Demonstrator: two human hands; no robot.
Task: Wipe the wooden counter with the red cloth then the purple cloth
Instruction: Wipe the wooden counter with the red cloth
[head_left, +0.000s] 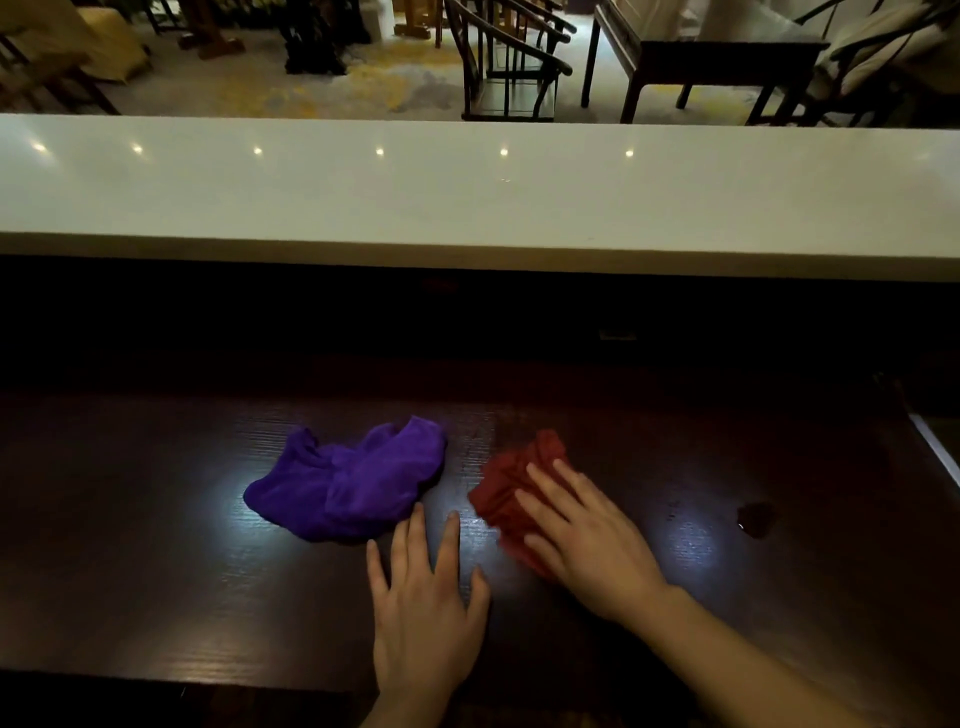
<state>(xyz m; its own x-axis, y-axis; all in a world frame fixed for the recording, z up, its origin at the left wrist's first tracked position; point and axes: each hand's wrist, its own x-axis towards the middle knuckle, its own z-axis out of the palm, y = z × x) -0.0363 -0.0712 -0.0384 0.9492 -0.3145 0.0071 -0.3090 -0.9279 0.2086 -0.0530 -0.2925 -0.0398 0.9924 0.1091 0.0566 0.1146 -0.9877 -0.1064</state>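
Head view
Counter: dark wooden counter (156, 545), grain showing under pale glare patches at 9 and 3 o'clock of the hands.
Ledge: long white ledge (467, 197) runs across behind the counter at 12 o'clock, with a row of small light reflections on it.
Room: beyond the ledge, a dark wooden chair (511, 67) on a pale patterned floor; a dark table (701, 57) at 1 o'clock; yellow upholstery at 11 o'clock.
Red cloth: red cloth (511, 478) crumpled on the counter, at 1 o'clock of centre.
Right hand: right hand (592, 545) lies palm down on the red cloth, fingers spread flat and pressing, not pinching.
Purple cloth: purple cloth (353, 483) bunched on the counter at 9 o'clock of the red cloth, apart from it.
Left hand: left hand (426, 608) flat on bare wood, fingers wide, holding nothing; fingertips just beside the purple cloth's near edge.
Hard to make out: the band under the ledge is near black; small dark mark (756, 517) at 3 o'clock, cannot tell what it is.
Cut off: both forearms leave the frame at 6 o'clock.
Containers: cannot make any out.
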